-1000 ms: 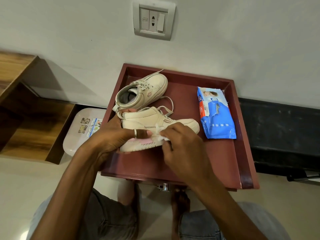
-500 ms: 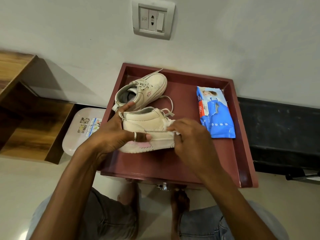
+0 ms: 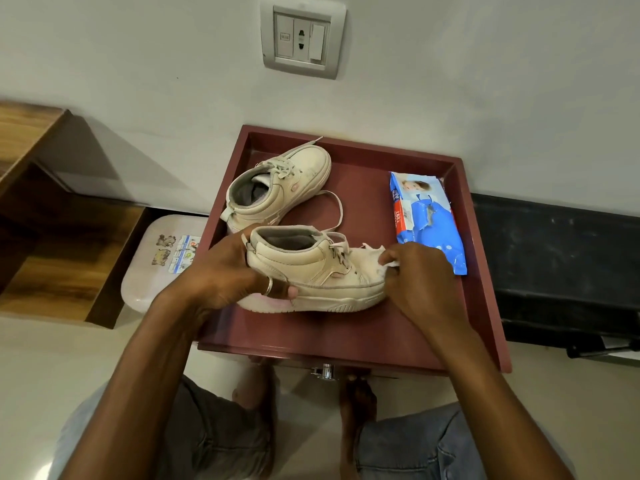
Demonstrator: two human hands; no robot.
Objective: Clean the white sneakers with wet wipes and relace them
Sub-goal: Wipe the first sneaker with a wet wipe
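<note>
Maroon tray surface (image 3: 363, 327) mid-frame, grey wall (image 3: 138, 64) behind, one switch plate (image 3: 303, 45). I count two cream leather sneakers, one blue wipes pack (image 3: 427, 223). My hands: left hand (image 3: 221, 275) grips the near sneaker (image 3: 311, 268) at its heel, right hand (image 3: 419, 275) pinches one white wipe (image 3: 375, 259) at its toe; far sneaker (image 3: 280, 188) just behind.

Both bare forearms reach forward from the lower edge. The left hand (image 3: 221, 275) wraps the heel of the near sneaker (image 3: 311, 271), its ringed thumb lying along the side and its fingers curled behind. The right hand (image 3: 420, 282), knuckles up, pinches a white wipe (image 3: 375, 263) against the toe.
</note>
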